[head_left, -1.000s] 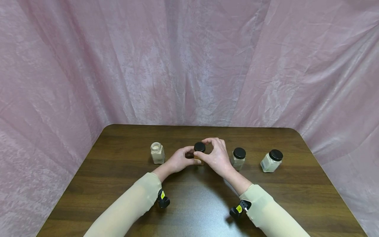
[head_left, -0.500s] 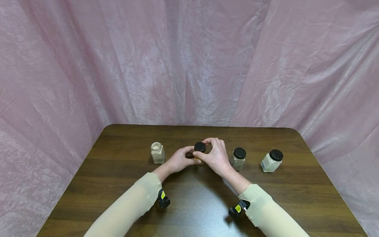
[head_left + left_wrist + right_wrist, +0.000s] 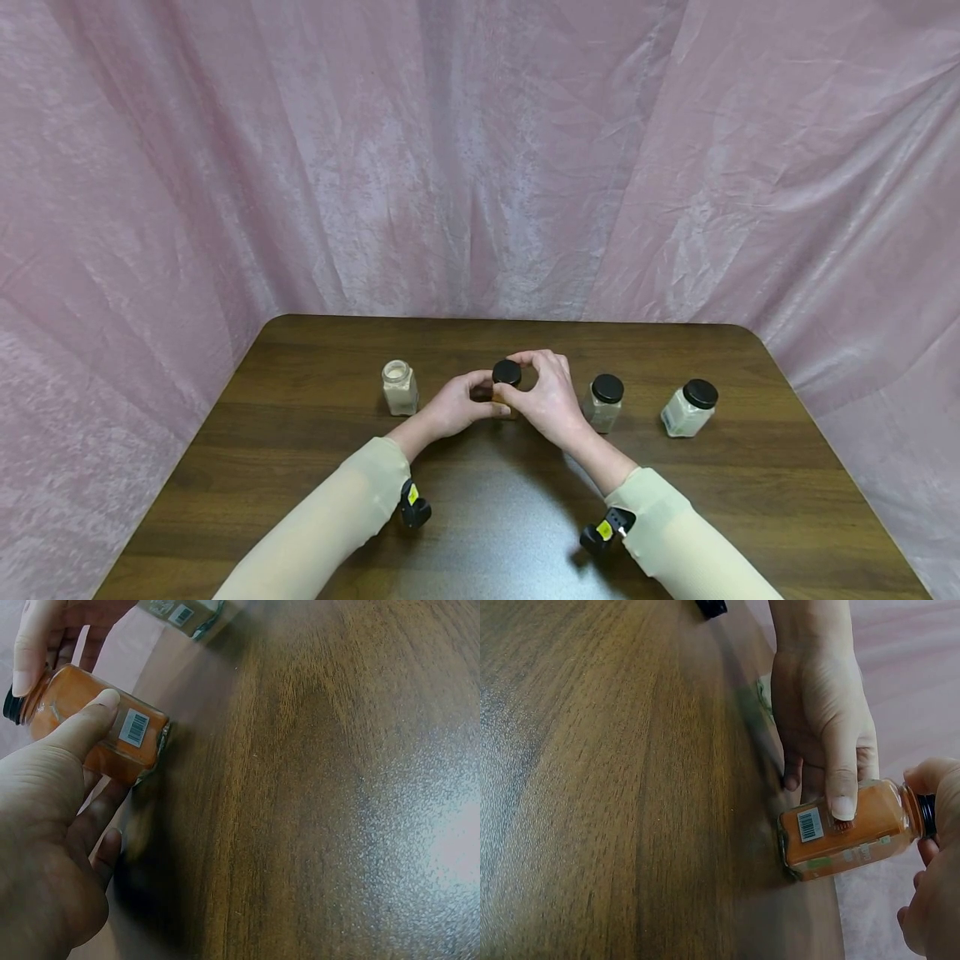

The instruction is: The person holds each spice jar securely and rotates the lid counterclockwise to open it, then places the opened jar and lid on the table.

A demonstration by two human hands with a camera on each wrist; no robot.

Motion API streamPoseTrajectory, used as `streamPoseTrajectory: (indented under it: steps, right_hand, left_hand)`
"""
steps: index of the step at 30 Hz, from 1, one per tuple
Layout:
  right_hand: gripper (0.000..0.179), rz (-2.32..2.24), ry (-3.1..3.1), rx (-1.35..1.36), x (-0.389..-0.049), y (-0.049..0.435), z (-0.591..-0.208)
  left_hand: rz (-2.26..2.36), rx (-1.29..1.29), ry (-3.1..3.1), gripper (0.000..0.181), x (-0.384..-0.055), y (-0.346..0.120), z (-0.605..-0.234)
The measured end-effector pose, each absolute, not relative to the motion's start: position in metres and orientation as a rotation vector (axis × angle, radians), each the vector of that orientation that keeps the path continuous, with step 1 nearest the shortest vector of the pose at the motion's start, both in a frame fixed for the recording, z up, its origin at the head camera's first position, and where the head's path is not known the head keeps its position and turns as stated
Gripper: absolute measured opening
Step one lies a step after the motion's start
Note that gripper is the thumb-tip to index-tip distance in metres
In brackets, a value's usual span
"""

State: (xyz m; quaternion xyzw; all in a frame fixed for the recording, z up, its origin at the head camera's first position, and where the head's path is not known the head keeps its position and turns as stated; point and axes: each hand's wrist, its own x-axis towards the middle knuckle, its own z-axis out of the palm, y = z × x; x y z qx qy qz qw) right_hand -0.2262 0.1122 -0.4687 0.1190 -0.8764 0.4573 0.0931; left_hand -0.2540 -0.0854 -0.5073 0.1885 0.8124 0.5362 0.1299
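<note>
A square glass spice jar of orange powder, with a barcode label on its side, stands near the table's middle. Its black lid is on. My left hand grips the jar's body, thumb on one face and fingers on the far side. With thumb and fingers my right hand holds the jar at its lid and neck. Left of the hands is a lidless jar of pale powder. Just right of my right hand stands a jar of pale contents with a black lid.
Farther right on the wooden table is another black-lidded jar with whitish contents. Pink curtains hang behind the table's back edge. Small black cameras sit on both wrists.
My right thumb tip shifts slightly left at the lid, then a little back to the right. My left hand and the jars stay in the same places.
</note>
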Motion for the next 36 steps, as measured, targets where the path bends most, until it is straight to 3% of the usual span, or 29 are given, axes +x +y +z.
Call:
streamPoseTrajectory:
  steps: [36]
  right_hand:
    - [0.050, 1.406, -2.625, 0.458, -0.2287, 0.1142, -0.4660]
  left_hand:
    - [1.529, 0.543, 2.379, 0.052, -0.2549, -0.0856, -0.5091]
